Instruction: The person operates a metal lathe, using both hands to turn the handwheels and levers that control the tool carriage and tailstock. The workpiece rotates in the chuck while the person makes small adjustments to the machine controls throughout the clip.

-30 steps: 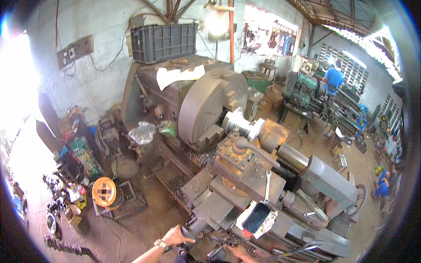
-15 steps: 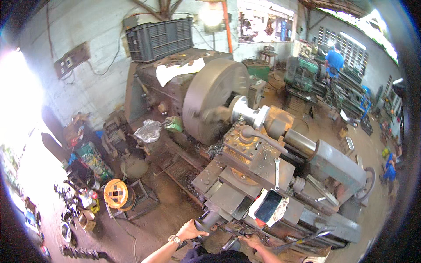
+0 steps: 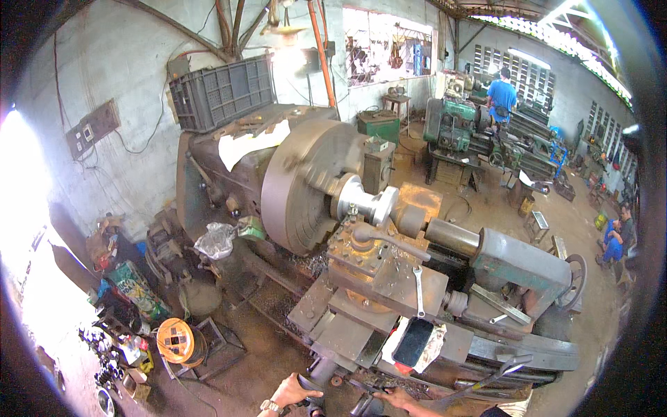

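Observation:
At the lower edge my left hand [image 3: 294, 391], with a watch on its wrist, is closed round a dark handle [image 3: 310, 383] at the front of a large metal lathe. My right hand [image 3: 397, 398] is closed on a dark lever [image 3: 365, 387] beside it; its fingertips are partly hidden. Beyond my hands, the big round chuck [image 3: 295, 187] carries a shiny turned metal workpiece [image 3: 358, 197], and its blurred face suggests spinning. The tool post [image 3: 361, 243], with a long clamping lever, stands against the workpiece. Metal chips lie around it.
A wrench [image 3: 419, 292] and a phone [image 3: 413, 342] on a white cloth rest on the carriage. The tailstock [image 3: 521, 260] is to the right. A cable spool [image 3: 182, 342] stands left on a metal frame. A person in blue [image 3: 501, 96] works at a far machine; another sits at far right.
The view has tilted up and turned slightly right, so the lathe sits farther left in the picture. Both hands stay at their handles.

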